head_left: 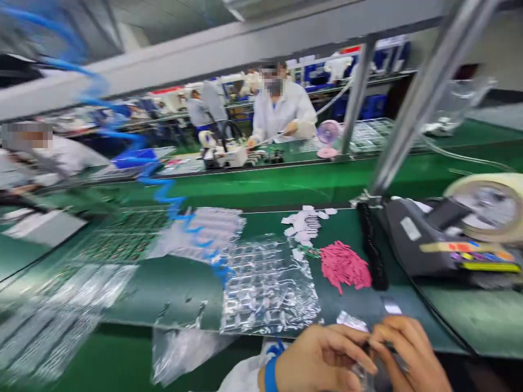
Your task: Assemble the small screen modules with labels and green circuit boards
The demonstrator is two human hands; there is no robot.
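Left hand: we bend our left hand (322, 356) inward, its fingers nearly closed in a pinch on a small dark piece (383, 363).
Right hand: we curl our right hand (412, 348) around the other side of it, fingers drawn in close; the thumb is hard to make out.
Small dark piece: it sits between our two hands, by the near edge of the worktop (175, 288); fingers and blur hide its shape.
Just beyond our fingers: a shiny scrap (352, 321) and a white label (392, 306) lie on the worktop.
Pink strips: we see the pink strips (345, 265) heaped farther back, left of a black bundle (372, 245).
Clear tray: the clear tray (261, 283) lies left of that heap.
Handling: we would do well to steady the piece with one hand while the other works it, pressing lightly with fingertips, and to hold it over the worktop in case it slips.
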